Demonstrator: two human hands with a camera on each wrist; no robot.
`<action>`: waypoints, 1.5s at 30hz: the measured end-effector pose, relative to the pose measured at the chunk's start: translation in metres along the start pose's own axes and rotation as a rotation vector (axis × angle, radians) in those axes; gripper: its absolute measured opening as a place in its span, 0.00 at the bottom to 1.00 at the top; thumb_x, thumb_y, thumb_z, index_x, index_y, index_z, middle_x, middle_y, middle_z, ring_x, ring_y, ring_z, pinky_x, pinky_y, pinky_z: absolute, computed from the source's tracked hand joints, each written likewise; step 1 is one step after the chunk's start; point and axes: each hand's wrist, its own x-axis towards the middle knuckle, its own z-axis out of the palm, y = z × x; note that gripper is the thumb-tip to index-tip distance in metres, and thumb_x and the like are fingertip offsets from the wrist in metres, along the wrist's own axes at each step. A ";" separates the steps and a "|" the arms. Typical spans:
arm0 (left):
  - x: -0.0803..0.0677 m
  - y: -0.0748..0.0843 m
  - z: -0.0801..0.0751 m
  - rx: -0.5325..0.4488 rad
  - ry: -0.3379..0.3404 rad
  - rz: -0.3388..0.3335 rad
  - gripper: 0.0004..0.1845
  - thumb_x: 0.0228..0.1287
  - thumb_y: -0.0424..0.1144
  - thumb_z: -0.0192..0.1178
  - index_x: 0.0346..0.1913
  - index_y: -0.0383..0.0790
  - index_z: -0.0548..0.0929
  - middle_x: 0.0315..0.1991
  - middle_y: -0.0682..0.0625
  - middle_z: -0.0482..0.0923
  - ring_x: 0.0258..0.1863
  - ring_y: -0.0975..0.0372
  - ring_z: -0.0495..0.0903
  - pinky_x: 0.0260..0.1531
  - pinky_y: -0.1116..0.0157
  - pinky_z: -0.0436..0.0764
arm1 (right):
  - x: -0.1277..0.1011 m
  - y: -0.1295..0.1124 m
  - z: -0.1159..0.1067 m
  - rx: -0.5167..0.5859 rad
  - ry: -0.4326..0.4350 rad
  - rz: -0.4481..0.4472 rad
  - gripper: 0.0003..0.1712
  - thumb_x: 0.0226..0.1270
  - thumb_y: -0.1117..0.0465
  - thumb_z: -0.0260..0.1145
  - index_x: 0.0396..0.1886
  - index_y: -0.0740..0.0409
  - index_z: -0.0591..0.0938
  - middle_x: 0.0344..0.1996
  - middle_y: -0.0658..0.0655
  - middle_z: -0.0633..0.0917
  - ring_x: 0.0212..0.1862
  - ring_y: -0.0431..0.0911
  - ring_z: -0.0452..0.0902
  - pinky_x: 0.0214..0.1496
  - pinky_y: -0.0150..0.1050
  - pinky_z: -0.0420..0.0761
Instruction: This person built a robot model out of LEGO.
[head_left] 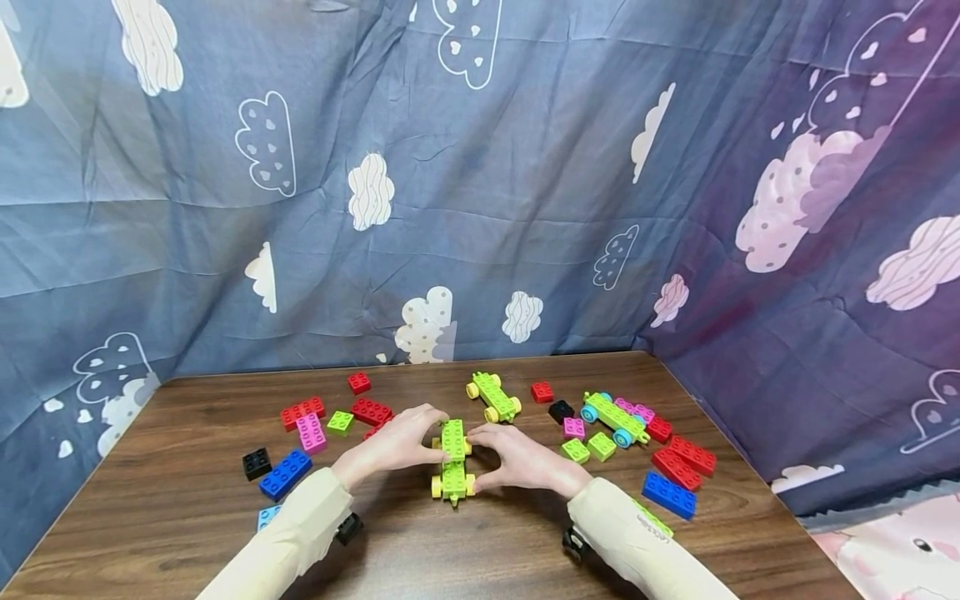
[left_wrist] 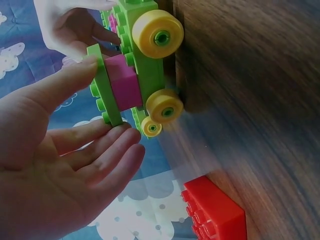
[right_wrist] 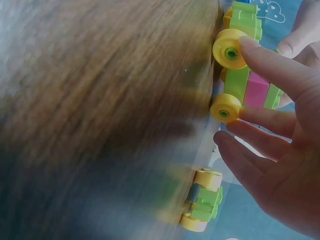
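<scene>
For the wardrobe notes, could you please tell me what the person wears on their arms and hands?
Both arms are in long cream sleeves: left sleeve, right sleeve, the right bearing small dark lettering near the cuff. A dark device sits at each wrist. The left hand and right hand are bare; no rings show.

Bare wooden table (head_left: 465, 550) along the lower middle between both sleeves, loose red and blue bricks (head_left: 678, 471) crowding the right, blue brick (head_left: 285, 473) possibly blocking the left, curtain (head_left: 450, 208) closing the back.
</scene>
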 end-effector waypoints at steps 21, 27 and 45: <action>0.001 -0.003 0.001 -0.033 -0.021 -0.060 0.32 0.57 0.48 0.72 0.60 0.32 0.79 0.55 0.38 0.80 0.55 0.47 0.78 0.56 0.46 0.77 | -0.001 -0.002 0.001 0.001 -0.006 0.007 0.40 0.56 0.45 0.76 0.64 0.63 0.77 0.63 0.59 0.79 0.66 0.52 0.74 0.69 0.49 0.73; -0.001 -0.007 0.000 -0.015 -0.008 -0.023 0.32 0.57 0.49 0.71 0.60 0.31 0.79 0.55 0.39 0.81 0.55 0.47 0.79 0.57 0.47 0.77 | -0.001 -0.003 0.001 -0.004 -0.004 -0.003 0.40 0.56 0.46 0.76 0.63 0.64 0.77 0.63 0.60 0.79 0.65 0.52 0.75 0.68 0.49 0.74; -0.020 -0.039 -0.034 -0.036 0.188 -0.044 0.25 0.59 0.44 0.70 0.55 0.30 0.81 0.50 0.38 0.84 0.48 0.49 0.84 0.50 0.52 0.82 | 0.000 -0.001 -0.001 -0.024 0.005 -0.021 0.40 0.57 0.46 0.75 0.63 0.65 0.77 0.63 0.61 0.79 0.65 0.53 0.75 0.69 0.48 0.73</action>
